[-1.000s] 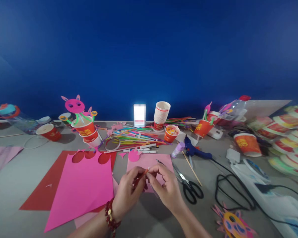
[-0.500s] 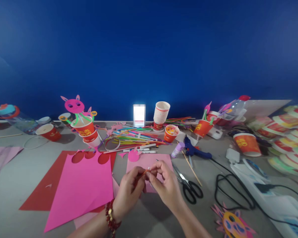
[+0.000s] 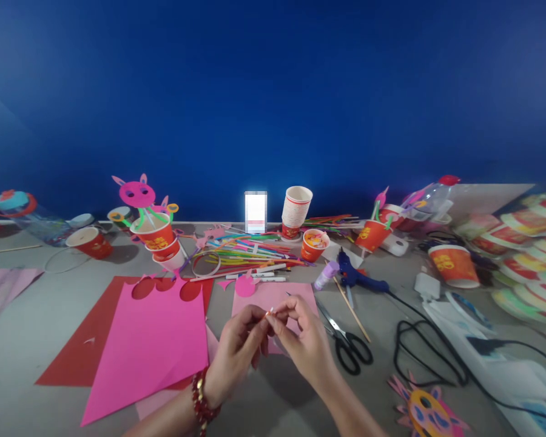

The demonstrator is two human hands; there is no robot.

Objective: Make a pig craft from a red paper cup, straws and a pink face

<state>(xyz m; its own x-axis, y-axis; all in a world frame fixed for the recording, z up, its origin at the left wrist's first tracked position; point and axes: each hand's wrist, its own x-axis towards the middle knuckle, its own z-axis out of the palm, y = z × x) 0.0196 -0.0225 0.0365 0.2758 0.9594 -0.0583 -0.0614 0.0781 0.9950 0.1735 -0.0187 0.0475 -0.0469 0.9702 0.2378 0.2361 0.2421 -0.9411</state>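
My left hand (image 3: 243,335) and my right hand (image 3: 300,334) meet fingertip to fingertip over a pale pink sheet (image 3: 304,294). Between them is a small orange-and-white piece (image 3: 269,312), pinched by both; fingers cover most of it, so its kind is unclear. Just beyond lies a pink paper cutout (image 3: 246,284) with a round body. Black-handled scissors (image 3: 346,340) rest right of my right hand. To the left, a bright pink sheet (image 3: 152,346) with round holes along its top overlaps a red sheet (image 3: 77,340).
Behind are colourful pipe cleaners (image 3: 250,249), white markers (image 3: 264,276), stacked paper cups (image 3: 295,206) and a cup of scraps (image 3: 315,244). A glue stick (image 3: 326,275), a blue glue gun (image 3: 357,274) and its black cord (image 3: 409,340) lie right. A pink cup figure (image 3: 137,194) stands left.
The fingers of both hands have shifted slightly on the small piece, and its white end shows at a different tilt. Otherwise the table looks the same.
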